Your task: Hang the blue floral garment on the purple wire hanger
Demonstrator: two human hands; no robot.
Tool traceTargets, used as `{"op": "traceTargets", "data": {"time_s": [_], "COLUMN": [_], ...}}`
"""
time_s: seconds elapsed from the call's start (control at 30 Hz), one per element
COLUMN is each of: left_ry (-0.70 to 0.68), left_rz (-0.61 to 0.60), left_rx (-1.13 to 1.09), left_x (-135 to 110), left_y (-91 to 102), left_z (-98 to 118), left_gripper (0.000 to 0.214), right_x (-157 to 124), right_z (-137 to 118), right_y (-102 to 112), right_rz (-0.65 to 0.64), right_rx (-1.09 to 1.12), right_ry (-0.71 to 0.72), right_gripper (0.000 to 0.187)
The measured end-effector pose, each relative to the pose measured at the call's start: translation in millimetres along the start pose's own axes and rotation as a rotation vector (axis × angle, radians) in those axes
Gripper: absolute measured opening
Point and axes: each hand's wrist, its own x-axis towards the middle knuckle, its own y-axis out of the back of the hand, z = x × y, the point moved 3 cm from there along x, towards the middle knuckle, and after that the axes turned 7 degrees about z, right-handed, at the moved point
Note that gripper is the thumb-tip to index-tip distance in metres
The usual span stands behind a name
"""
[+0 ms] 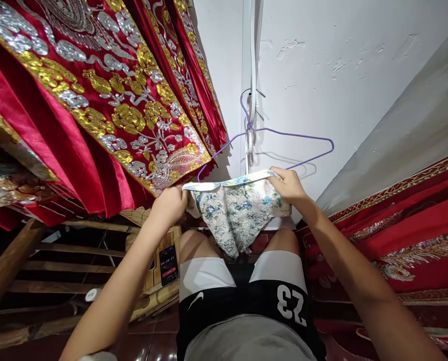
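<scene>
Between both hands' closed fingers, floral garment stretched taut, under purple hanger.

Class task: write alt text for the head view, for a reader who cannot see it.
Two bare hands, left hand and right hand, hold a floral garment stretched between them, below a purple wire hanger hanging on a white wall. Red embroidered cloth hangs at left.
</scene>
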Motion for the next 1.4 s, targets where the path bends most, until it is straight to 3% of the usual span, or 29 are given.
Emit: {"op": "traceTargets", "data": {"time_s": [0.1,0.23,0.3,0.43,0.57,0.67,0.73,0.8,0.87,0.97,1.03,1.13,1.17,1.33,1.4], "left_ry": [-0.072,-0.157,-0.193,-0.322,-0.363,-0.315,-0.318,-0.343,-0.362,-0.376,-0.385,-0.404,-0.405,-0.419,-0.438], "left_rz": [0.106,0.128,0.140,0.166,0.111,0.207,0.265,0.295,0.316,0.329,0.333,0.336,0.340,0.363,0.371], "left_rx": [-0.259,-0.652,-0.679,-0.477,-0.414,-0.476,-0.496,-0.481,-0.448,-0.382,-0.350,-0.342,-0.340,-0.329,-0.322], "left_x": [15.0,27.3,30.2,32.6,33.0,35.5,39.2,43.8,47.5,49.3,48.7,48.3,48.6,51.6,52.7], "left_y": [4.1,-3.3,-3.7,6.2,10.5,10.4,9.1,7.9,7.3,6.6,5.7,3.5,2.7,0.8,1.5], "left_z": [16.0,47.4,64.2,85.5,84.3,80.4,80.6,81.6,81.5,80.6,80.4,80.0,79.6,77.5,77.0], "left_gripper": [0.038,0.037,0.032,0.031,0.020,0.024,0.031,0.033,0.033,0.034,0.034,0.034,0.033,0.031,0.030], "right_x": [4.0,0.7,-3.3,-6.3,-4.8,-6.6,-8.2,-7.3,-3.6,5.8,13.5,20.8,21.5,28.4,37.1], "right_z": [-6.0,-10.5,-12.7,-15.7,-15.6,-18.9,-21.2,-18.0,-7.6,15.6,29.6,40.5,41.8,45.4,47.7], "right_y": [12.9,8.1,2.6,0.4,6.5,8.2,11.6,20.7,35.0,56.3,65.2,71.7,73.3,75.1,68.5], "right_rz": [0.011,-0.021,-0.047,-0.050,-0.051,-0.156,-0.190,-0.096,0.104,0.339,0.345,0.255,0.247,0.323,0.282], "right_rx": [-0.010,0.050,0.078,0.084,0.079,0.125,0.116,0.052,-0.017,-0.081,-0.125,-0.132,-0.121,-0.084,-0.071], "right_ry": [0.007,-0.012,-0.029,-0.032,-0.021,-0.004,0.026,0.034,0.022,0.024,0.030,0.015,0.007,0.020,0.035], "right_gripper": [0.029,0.030,0.029,0.030,0.026,0.018,0.031,0.058,0.085,0.103,0.093,0.054,0.050,0.088,0.084]}}
